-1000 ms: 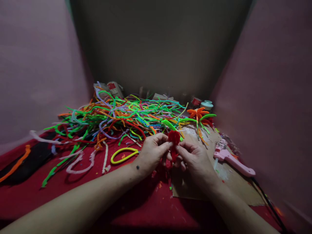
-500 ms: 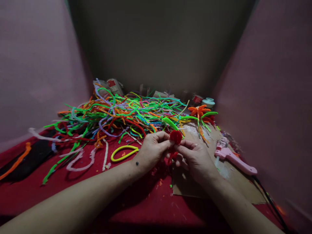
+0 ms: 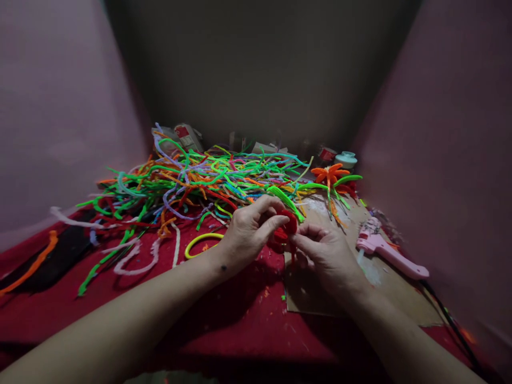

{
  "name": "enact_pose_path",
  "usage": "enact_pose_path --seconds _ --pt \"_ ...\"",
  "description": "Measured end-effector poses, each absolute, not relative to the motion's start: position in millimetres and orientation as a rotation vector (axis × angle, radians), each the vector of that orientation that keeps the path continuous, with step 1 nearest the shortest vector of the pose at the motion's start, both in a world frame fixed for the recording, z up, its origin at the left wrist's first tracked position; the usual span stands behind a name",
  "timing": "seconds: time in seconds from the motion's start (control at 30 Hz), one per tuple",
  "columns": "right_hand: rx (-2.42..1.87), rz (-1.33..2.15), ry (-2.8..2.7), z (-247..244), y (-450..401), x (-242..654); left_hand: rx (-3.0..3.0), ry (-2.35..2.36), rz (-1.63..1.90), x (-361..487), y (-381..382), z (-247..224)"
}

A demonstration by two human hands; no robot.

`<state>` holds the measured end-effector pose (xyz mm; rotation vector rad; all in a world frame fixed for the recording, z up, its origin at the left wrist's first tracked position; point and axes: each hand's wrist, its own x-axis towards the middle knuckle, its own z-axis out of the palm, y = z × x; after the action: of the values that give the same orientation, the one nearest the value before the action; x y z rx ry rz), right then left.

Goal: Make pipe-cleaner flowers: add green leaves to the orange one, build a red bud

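Between my hands is a red fuzzy pipe cleaner (image 3: pixel 286 224), bent into a rounded, coiled shape with a thin end hanging down. My left hand (image 3: pixel 253 228) pinches its upper left part between thumb and fingers. On the other side my right hand (image 3: pixel 322 246) grips its right edge with thumb and fingertips; the curled fingers hide part of it. Just behind the red piece lies a bundle of green pipe cleaners (image 3: pixel 283 199). A yellow loop (image 3: pixel 196 244) rests on the cloth by my left wrist.
A large tangled heap of coloured pipe cleaners (image 3: pixel 192 178) covers the back. At right, a pink glue gun (image 3: pixel 394 256) lies on a cardboard sheet (image 3: pixel 408 296), its black cord trailing off. Beyond stand an orange pipe-cleaner flower (image 3: pixel 328 175) and a pale blue jar (image 3: pixel 346 159). Red cloth (image 3: pixel 240 320) lies underneath.
My left hand has risen and turned, its fingers now over the top of the red pipe cleaner. The red piece has tilted and its shape looks different. The view has shifted slightly.
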<state>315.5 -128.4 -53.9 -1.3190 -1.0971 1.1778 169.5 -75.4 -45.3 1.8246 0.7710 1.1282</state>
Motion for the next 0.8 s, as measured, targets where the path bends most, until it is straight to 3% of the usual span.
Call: enact_pose_path --seconds 0.5,0.8 --pt "-1.202 1.485 -0.930 -52.9 -127.9 323.4 2.156 0.791 1.236 165.1 -78.3 -47.8" --pt "-1.243 1.341 -1.090 -52.9 -131.7 325.1 2.258 0.813 1.204 165.2 -83.4 -46.2"
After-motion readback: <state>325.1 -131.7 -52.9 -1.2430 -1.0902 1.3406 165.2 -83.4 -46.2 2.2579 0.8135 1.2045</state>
